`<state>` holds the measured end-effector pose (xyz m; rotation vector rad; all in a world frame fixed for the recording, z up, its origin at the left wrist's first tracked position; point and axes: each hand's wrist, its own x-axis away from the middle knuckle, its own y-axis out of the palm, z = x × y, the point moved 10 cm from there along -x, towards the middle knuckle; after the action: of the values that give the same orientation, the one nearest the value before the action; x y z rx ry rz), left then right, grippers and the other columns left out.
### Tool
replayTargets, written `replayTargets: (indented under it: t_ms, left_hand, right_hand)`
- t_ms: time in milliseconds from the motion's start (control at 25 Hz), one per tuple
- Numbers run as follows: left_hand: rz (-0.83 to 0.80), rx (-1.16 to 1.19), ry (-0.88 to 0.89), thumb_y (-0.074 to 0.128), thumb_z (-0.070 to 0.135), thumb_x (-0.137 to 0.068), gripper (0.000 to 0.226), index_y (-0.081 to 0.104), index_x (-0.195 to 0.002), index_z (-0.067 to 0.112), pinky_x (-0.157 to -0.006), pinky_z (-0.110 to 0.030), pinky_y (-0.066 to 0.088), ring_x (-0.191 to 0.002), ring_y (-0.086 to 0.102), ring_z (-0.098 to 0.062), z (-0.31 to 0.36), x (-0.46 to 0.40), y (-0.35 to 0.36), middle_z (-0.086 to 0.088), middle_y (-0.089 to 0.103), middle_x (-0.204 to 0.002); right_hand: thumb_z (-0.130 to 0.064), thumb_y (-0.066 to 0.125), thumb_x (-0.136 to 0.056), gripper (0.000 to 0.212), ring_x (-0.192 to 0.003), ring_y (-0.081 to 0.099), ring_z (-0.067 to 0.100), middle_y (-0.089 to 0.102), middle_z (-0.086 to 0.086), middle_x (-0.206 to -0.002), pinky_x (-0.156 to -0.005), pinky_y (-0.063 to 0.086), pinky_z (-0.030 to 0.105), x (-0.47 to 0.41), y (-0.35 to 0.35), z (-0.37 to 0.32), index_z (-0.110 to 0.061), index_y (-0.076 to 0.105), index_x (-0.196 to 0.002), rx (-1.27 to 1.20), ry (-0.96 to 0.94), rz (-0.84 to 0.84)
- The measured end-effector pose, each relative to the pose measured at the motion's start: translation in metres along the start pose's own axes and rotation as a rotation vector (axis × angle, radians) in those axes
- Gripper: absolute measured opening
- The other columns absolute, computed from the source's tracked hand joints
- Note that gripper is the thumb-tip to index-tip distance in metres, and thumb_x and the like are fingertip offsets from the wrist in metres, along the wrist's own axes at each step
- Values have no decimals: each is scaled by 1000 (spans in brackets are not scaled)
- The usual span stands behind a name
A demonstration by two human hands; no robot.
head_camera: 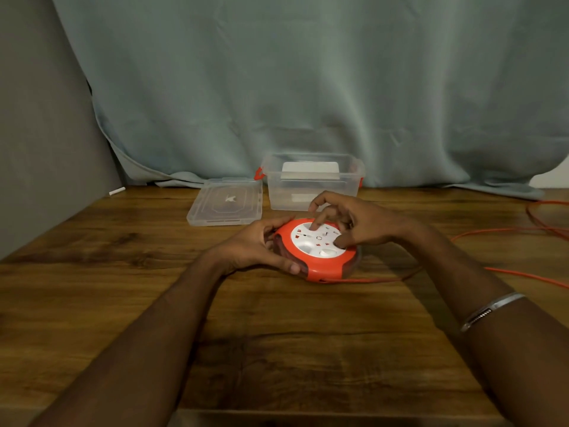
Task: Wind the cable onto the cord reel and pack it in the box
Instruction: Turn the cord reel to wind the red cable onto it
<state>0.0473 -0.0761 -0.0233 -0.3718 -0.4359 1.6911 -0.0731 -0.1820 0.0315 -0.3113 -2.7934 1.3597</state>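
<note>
Cord reel, a round orange-and-white plastic drum point(317, 252), sits on the brown wooden surface point(277, 334) between a person's two hands, in front of the containers. At far left, a small white stick point(117, 191) lies by the grey wall. A clear flat plastic lid point(226, 201) rests beside the clear plastic box with orange latches point(312, 181), open-topped and apparently ready to receive the reel. The left hand point(258, 248) has its grip curled round the reel's rim, seemingly to steady it; the right hand point(348, 221) presses a fingertip into the white face, likely to turn it. Thin orange cable point(508, 272) trails right, loose toward the surface's edge, with broad bare wood nearer the camera.
</note>
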Motion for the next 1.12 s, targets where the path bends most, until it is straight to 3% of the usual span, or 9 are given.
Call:
replayTargets:
  t_ms: [240,440,560,680,800,920,1040,1080,1120]
  left_hand:
    - [8,-1,-22,100,25,-55,124,35,-161,31,-103,-17,51,-131,54,-2,-2,0,-1,17,54,-144]
    - [6,5,-21,100,24,-55,127,33,-162,29,-108,-20,49,-135,53,-4,-3,0,-1,15,54,-146]
    - [14,8,-19,99,20,-58,123,33,-162,26,-103,-15,50,-128,55,1,-3,0,-2,16,55,-143]
    - [8,10,-8,99,16,-61,122,32,-163,25,-110,-22,49,-132,56,-2,-2,0,-1,12,55,-149]
    - [3,29,13,99,14,-59,121,34,-162,23,-112,-26,50,-131,60,-2,-1,0,-1,10,60,-147]
    - [6,31,23,96,6,-65,111,39,-158,25,-107,-23,52,-125,64,1,0,0,0,11,63,-141]
    - [8,34,29,94,0,-68,102,44,-153,25,-104,-20,52,-124,64,1,1,-1,0,10,65,-139]
    - [10,34,25,94,-1,-68,100,46,-151,26,-102,-18,52,-122,65,3,0,-2,0,12,65,-137]
    - [12,36,22,93,-1,-68,99,45,-150,28,-99,-16,52,-119,65,6,1,-1,0,14,65,-135]
  right_hand:
    - [-1,90,-73,78,-57,48,8,74,3,-112,-51,43,20,4,-6,0,-24,42,-130,85,31,70]
    - [-32,96,-69,54,-91,70,22,74,-4,-97,-69,57,43,3,-7,-4,-32,56,-105,192,37,111]
    - [-44,91,-67,41,-67,60,12,69,-8,-73,-62,48,38,1,-6,-9,-28,58,-85,285,34,158]
    - [-60,77,-69,45,-56,50,8,60,-7,-61,-59,46,38,-1,0,-16,-20,57,-69,414,17,176]
    - [-57,72,-77,52,-49,42,12,46,-5,-49,-55,41,40,-4,6,-22,-17,48,-56,453,-30,209]
    - [-58,70,-80,53,-48,44,12,46,-5,-48,-54,41,41,-4,5,-27,-18,46,-55,474,-54,242]
    - [-36,77,-77,15,-61,59,10,66,-8,-66,-61,48,37,-1,-1,-31,-24,67,-76,363,-84,236]
    - [-25,74,-72,17,-67,62,11,71,-9,-77,-63,50,37,1,-3,-32,-26,70,-88,309,-93,218]
    - [-15,71,-67,33,-72,63,15,73,-10,-86,-63,50,37,1,-4,-32,-27,71,-98,261,-98,187]
